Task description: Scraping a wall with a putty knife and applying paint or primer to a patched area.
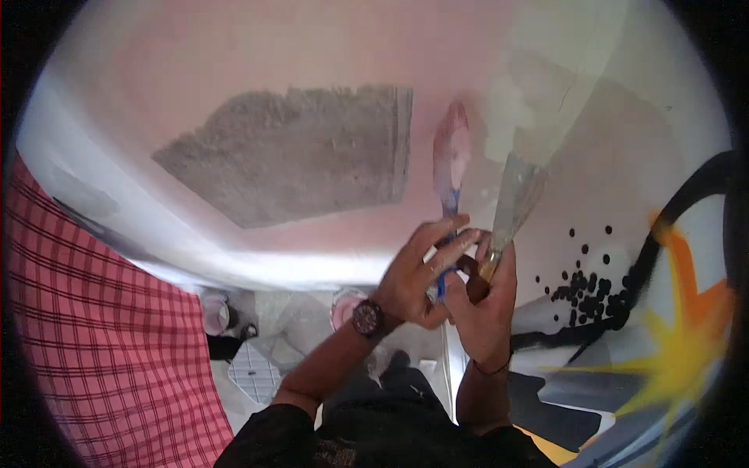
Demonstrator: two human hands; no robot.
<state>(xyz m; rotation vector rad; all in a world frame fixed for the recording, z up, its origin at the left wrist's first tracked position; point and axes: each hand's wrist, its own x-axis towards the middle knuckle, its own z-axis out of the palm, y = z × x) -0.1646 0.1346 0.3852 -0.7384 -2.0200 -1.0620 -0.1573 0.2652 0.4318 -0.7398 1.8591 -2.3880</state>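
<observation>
My left hand [421, 269], with a dark watch on its wrist, is closed around a blue-handled putty knife [451, 152]. Pinkish paste coats that tool's blade, which points up toward the wall. Close beside it, my right hand [488, 308] grips a second putty knife [516, 199] by its wooden handle. This one has a wide, pale, smeared blade, tilted up and to the right. The hands almost touch, and their overlapping fingers hide parts of both handles. Behind the tools is a pink-smeared wall [343, 242] with a rough grey patch [304, 156].
A red checked cloth [109, 312] hangs at the left. Down on the floor are a pink-rimmed bucket [343, 306], another container [217, 313] and a white wire rack [253, 373]. Spray-painted black, orange and yellow shapes [679, 335] cover the wall at right.
</observation>
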